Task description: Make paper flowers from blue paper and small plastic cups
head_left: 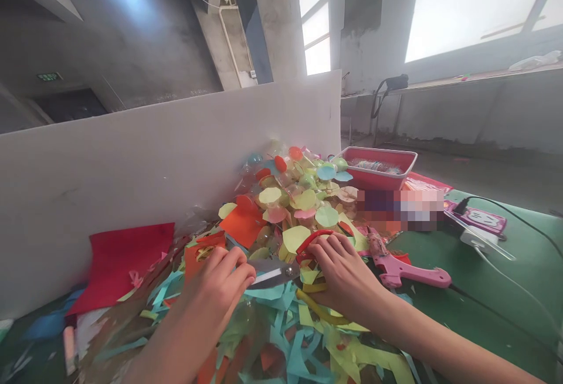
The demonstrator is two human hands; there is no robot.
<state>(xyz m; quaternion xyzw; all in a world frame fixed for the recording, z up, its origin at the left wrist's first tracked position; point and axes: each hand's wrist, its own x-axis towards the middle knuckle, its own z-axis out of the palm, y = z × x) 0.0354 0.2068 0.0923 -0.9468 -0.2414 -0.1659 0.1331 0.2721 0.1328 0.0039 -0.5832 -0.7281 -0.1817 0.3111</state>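
My right hand (336, 264) is closed around the handles of a pair of scissors (288, 271), with a red grip loop above and a yellow one below. The grey blades point left, toward my left hand (220, 275). Its fingers are pinched together by the blade tips; what they hold is hidden. A pale white strip shows along the blades, and I cannot tell whether it is paper or a reflection. Orange paper (244, 223) lies just beyond my hands. Cut turquoise paper scraps (299, 337) lie under them.
Behind my hands rises a heap of clear bulbs with coloured paper discs (303, 199). A pink glue gun (411, 271) and white cable lie on the right of the green table (528, 243). A pink basket (378, 179) stands behind; red paper (127, 261) lies left, before a white board (176, 155).
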